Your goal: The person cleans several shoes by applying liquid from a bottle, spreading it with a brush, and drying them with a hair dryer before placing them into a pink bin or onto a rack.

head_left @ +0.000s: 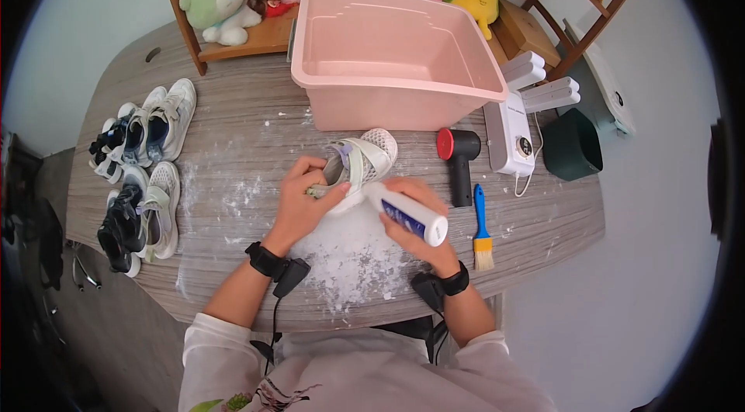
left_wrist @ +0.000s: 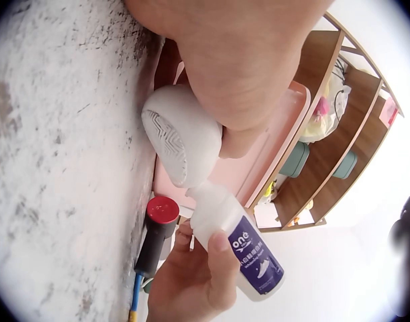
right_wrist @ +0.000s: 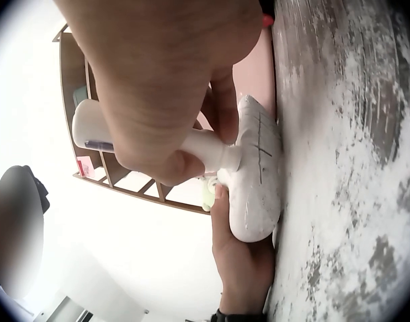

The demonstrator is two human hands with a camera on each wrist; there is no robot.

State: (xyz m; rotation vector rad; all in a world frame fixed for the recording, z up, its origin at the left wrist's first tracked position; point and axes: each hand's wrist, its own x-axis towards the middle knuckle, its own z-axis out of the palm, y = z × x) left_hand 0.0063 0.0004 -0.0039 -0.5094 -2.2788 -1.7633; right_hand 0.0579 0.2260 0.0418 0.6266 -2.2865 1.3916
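My left hand (head_left: pixel 301 199) grips a white sneaker (head_left: pixel 374 154) by its heel end, thumb on the near side, above the powdery white patch of the table. In my right hand (head_left: pixel 417 249) is a white bottle of shoe whitener (left_wrist: pixel 221 208) with a purple label showing a shoe. It is tilted, its narrow applicator end against the side of the sneaker, as the right wrist view shows at the sole edge (right_wrist: pixel 248 171). Wet-looking white coating covers that side. From the left wrist, the rounded end with a patterned sole (left_wrist: pixel 168 137) faces the camera.
Several shoes (head_left: pixel 159 210) stand in pairs at the left. A pink tub (head_left: pixel 396 105) is behind the sneaker. To the right lie a black-and-red handheld dryer (head_left: pixel 463 152), a blue-handled brush (head_left: pixel 481 226), a white shoe dryer (head_left: pixel 508 133) and a dark green bin (head_left: pixel 573 144).
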